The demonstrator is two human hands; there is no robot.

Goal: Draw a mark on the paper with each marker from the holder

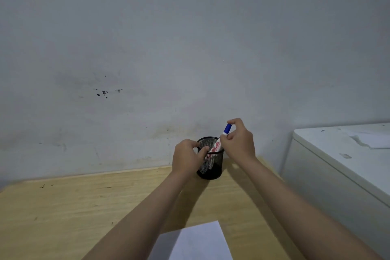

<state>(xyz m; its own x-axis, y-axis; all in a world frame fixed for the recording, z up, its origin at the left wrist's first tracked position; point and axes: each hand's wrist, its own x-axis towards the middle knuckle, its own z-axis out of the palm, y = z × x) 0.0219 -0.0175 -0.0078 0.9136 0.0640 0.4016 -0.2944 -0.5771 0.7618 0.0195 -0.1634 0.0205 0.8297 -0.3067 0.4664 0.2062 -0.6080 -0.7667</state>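
So the left hand (186,157) is wrapped around the side of the black mesh holder (209,161), steadying it near the back edge of the wooden tabletop (73,207), close to the wall. The right hand (238,141) has its grip pinched narrow on the marker (219,140), fingertips closed around the upper end just below the blue cap (227,129), with the rest of the white barrel leaning at a tilt inside the holder. I can't tell if other markers are in there; the mesh hides too much.

Handling-wise, my guess is the marker is light and stiff, smooth plastic, so a bit slippery. Pinching on the barrel just under the cap looks smarter than grabbing the cap itself, since that could pop off. The holder looks light too and would probably tip or lift without that left hand on it.

The paper (196,243) lies on the tabletop at the near edge, between the forearms, well apart from the holder.
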